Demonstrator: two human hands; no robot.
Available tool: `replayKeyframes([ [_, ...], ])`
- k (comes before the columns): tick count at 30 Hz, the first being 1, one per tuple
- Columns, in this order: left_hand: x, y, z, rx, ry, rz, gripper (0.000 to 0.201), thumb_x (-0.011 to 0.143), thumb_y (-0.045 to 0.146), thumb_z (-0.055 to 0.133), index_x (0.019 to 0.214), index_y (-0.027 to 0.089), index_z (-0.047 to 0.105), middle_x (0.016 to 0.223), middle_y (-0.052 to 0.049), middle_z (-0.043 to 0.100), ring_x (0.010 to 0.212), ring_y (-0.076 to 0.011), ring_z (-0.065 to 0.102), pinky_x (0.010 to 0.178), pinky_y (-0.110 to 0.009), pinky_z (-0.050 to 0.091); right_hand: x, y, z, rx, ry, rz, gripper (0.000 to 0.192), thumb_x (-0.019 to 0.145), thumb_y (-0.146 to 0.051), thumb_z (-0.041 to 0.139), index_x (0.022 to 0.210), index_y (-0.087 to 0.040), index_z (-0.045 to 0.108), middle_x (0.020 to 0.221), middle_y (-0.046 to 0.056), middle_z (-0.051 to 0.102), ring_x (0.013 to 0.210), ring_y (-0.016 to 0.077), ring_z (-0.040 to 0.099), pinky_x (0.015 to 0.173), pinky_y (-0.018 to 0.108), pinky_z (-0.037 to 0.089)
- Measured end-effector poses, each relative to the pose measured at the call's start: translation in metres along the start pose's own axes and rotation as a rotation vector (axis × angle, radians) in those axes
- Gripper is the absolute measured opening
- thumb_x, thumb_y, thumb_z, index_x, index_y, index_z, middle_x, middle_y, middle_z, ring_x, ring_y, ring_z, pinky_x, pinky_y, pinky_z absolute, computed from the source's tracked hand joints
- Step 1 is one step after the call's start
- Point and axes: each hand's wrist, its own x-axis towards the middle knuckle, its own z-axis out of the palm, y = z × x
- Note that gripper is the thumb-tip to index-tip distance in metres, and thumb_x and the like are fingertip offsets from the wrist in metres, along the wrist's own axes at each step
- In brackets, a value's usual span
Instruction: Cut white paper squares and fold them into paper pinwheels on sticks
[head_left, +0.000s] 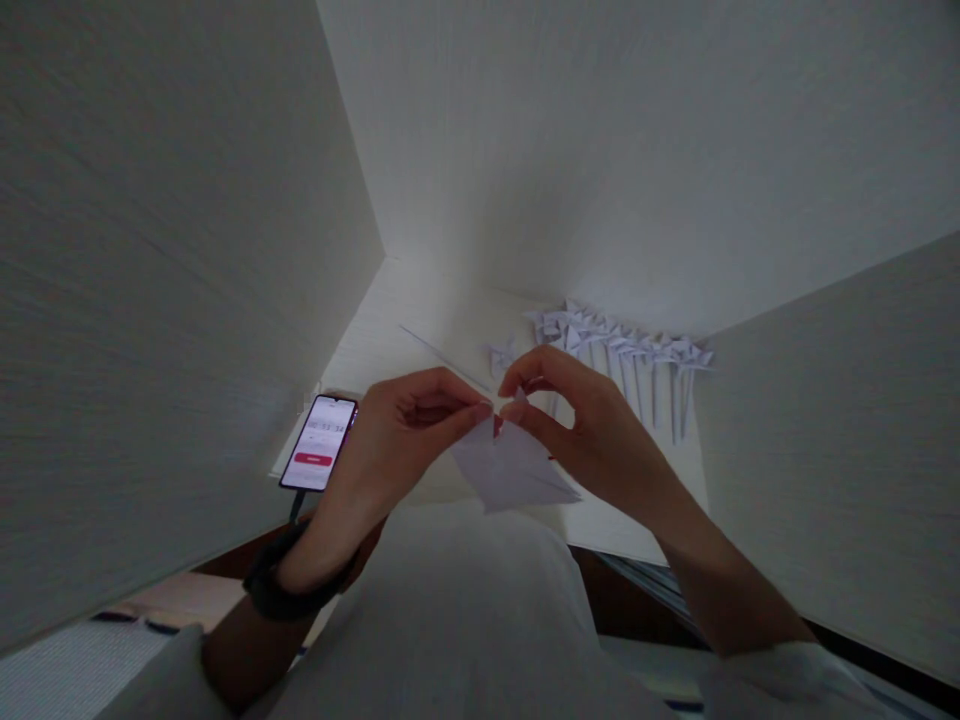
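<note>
Between my two hands hangs a sheet of white paper (510,470) with creases and cut edges near its top. My left hand (420,420) pinches one upper part of it between thumb and fingertips. A small raised flap of the paper is pinched by my right hand (562,410), its thumb and index finger close together. Behind my hands lies a white folded paper pinwheel (501,357), partly hidden by my right fingers. A thin paper stick (435,350) lies slanting beyond my left hand.
Several white paper pinwheels on sticks (622,345) lie in a row at the back right. A lit phone (320,442) with a cable rests at the left. Pale walls (180,250) enclose the white tabletop (630,520) at left, back and right.
</note>
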Motion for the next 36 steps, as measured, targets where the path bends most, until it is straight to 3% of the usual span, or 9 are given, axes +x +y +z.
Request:
replayKeyframes([
  [3,-0.001,-0.006,-0.002,-0.129,0.114,0.021,0.015,0.078,0.019,0.067,0.066,0.02,0.059,0.07,0.002,0.075,0.066,-0.0128,0.07,0.064,-0.02,0.053,-0.008,0.008,-0.007,0.146,-0.059,0.169,0.023,0.081,-0.027,0.067,0.101,-0.021,0.059,0.103,0.004,0.066,0.09,0.0172,0.063,0.075,0.03,0.051],
  [5,-0.002,-0.009,-0.005,-0.162,0.138,0.031,0.016,0.081,0.023,0.066,0.069,0.02,0.055,0.076,0.001,0.076,0.07,-0.0132,0.07,0.066,-0.022,0.053,-0.013,0.011,-0.011,0.131,-0.095,0.225,0.014,0.081,-0.028,0.065,0.093,-0.021,0.062,0.094,0.003,0.068,0.083,0.0172,0.065,0.068,0.029,0.051],
  [9,0.0,-0.01,-0.009,-0.062,0.042,-0.006,0.015,0.079,0.028,0.066,0.078,0.02,0.054,0.095,-0.004,0.074,0.077,-0.0157,0.07,0.072,-0.027,0.054,-0.013,0.011,-0.012,0.002,-0.066,0.168,0.011,0.085,-0.014,0.056,0.078,-0.019,0.063,0.073,-0.001,0.068,0.068,0.0132,0.063,0.058,0.023,0.046],
  [12,0.005,-0.007,-0.008,0.033,-0.075,-0.007,0.025,0.07,0.029,0.074,0.09,0.019,0.06,0.104,-0.006,0.073,0.086,-0.0184,0.068,0.069,-0.026,0.054,-0.007,0.008,-0.008,-0.116,-0.09,0.042,0.015,0.086,-0.009,0.055,0.081,-0.019,0.065,0.077,0.0,0.069,0.07,0.0125,0.062,0.061,0.023,0.044],
  [15,0.009,-0.004,-0.003,0.115,-0.157,-0.042,0.017,0.07,0.026,0.074,0.083,0.019,0.066,0.085,-0.002,0.074,0.075,-0.016,0.068,0.06,-0.022,0.051,0.0,0.007,-0.005,-0.178,-0.105,-0.043,0.012,0.088,-0.012,0.057,0.083,-0.019,0.066,0.079,0.0,0.069,0.071,0.0127,0.062,0.064,0.024,0.043],
  [20,0.008,-0.005,0.0,0.072,0.02,-0.102,0.009,0.071,0.024,0.072,0.069,0.017,0.066,0.06,0.004,0.066,0.049,-0.0091,0.057,0.046,-0.018,0.042,0.004,0.01,-0.005,-0.055,0.027,0.127,0.006,0.082,-0.012,0.063,0.081,-0.017,0.065,0.067,-0.002,0.067,0.061,0.0112,0.062,0.058,0.022,0.044],
  [24,0.007,-0.009,-0.002,0.048,-0.088,-0.097,0.007,0.071,0.023,0.072,0.072,0.018,0.068,0.069,0.001,0.072,0.062,-0.0123,0.065,0.055,-0.019,0.048,0.002,0.009,-0.006,-0.08,0.062,0.077,0.013,0.08,-0.006,0.062,0.075,-0.017,0.063,0.065,-0.003,0.065,0.061,0.0102,0.06,0.059,0.021,0.044],
  [30,0.012,-0.009,-0.005,0.112,-0.194,-0.023,0.009,0.074,0.027,0.07,0.079,0.02,0.075,0.082,-0.001,0.077,0.078,-0.0177,0.07,0.074,-0.028,0.055,0.003,0.007,0.002,-0.313,-0.016,-0.209,0.014,0.09,-0.014,0.055,0.082,-0.017,0.066,0.081,0.004,0.065,0.074,0.0143,0.06,0.068,0.026,0.046],
  [36,0.01,-0.004,-0.002,0.023,-0.083,-0.048,0.006,0.075,0.026,0.069,0.075,0.02,0.073,0.072,0.0,0.075,0.068,-0.0149,0.069,0.063,-0.023,0.053,0.004,0.005,0.003,-0.104,0.117,-0.067,0.006,0.085,-0.014,0.062,0.085,-0.019,0.063,0.076,-0.001,0.067,0.067,0.0123,0.063,0.063,0.023,0.049],
])
